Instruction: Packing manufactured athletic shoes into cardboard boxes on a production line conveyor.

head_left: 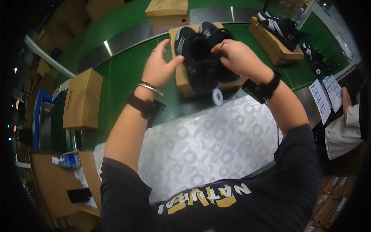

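A pair of black sneakers lies on a brown cardboard shoebox (181, 79) in front of me, toes pointing away. My left hand (159, 69) is open beside the left sneaker (203, 73), with thumb and fingers spread apart. Over the collar of the right sneaker (210, 31), the fingers of my right hand (244, 58) are curled in a pinch; whatever is between them cannot be made out. From the heel end of the shoes hangs a round white tag (217, 97) with a blue rim. Both my wrists wear dark straps, and a bracelet circles the left one.
A patterned pale grey sheet (205, 145) covers the near surface. Around it are a closed carton (83, 99) at left, another box (167, 15) behind, and sneakers on a box (275, 42) at right. A bottle (65, 161) lies lower left. Another person's hand (346, 101) is near printed sheets (320, 101).
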A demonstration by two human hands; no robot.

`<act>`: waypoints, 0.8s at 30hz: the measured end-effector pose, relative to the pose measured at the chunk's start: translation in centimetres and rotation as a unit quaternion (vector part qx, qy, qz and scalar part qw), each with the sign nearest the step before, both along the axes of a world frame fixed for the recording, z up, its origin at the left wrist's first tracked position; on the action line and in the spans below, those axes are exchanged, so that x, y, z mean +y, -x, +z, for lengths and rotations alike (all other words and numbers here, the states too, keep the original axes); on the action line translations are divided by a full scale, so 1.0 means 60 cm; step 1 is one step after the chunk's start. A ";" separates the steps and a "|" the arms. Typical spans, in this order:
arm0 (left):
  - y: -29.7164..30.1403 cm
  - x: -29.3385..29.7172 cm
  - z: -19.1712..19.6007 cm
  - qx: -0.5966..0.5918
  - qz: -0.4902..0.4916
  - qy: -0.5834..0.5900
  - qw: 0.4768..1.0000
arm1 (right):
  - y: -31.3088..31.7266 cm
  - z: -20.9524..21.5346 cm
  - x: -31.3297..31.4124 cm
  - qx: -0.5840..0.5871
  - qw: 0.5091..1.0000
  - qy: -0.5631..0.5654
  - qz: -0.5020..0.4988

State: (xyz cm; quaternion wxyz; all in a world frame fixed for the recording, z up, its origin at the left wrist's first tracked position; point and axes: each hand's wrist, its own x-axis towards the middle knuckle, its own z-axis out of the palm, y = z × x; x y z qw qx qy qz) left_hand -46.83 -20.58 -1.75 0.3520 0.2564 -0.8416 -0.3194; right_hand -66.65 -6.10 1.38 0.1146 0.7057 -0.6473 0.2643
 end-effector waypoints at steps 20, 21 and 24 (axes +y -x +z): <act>0.066 -0.026 0.020 0.096 -0.118 -0.150 0.977 | 0.057 0.027 -0.058 0.005 0.994 -0.026 -0.103; 0.022 -0.027 -0.003 -0.012 -0.055 -0.010 0.998 | 0.025 0.040 -0.043 0.025 0.998 0.060 0.003; -0.098 0.058 -0.022 -0.061 -0.023 0.046 0.997 | -0.051 0.042 -0.010 -0.100 0.976 -0.062 0.181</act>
